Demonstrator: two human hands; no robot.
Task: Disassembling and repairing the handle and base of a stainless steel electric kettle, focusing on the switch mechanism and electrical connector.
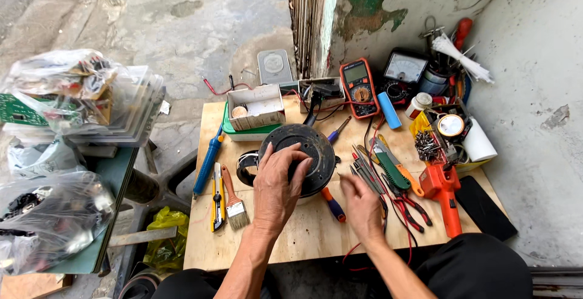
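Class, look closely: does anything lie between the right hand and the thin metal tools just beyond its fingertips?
Nothing visible does. The right hand reaches over bare plywood toward the thin metal tools; the left hand rests on the round black part.

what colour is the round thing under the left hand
Black: the round disc-shaped part under the left hand is dark black, seen in the head view.

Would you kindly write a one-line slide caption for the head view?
Left hand rests on a round black part while the right hand reaches toward tweezers on a cluttered plywood table.
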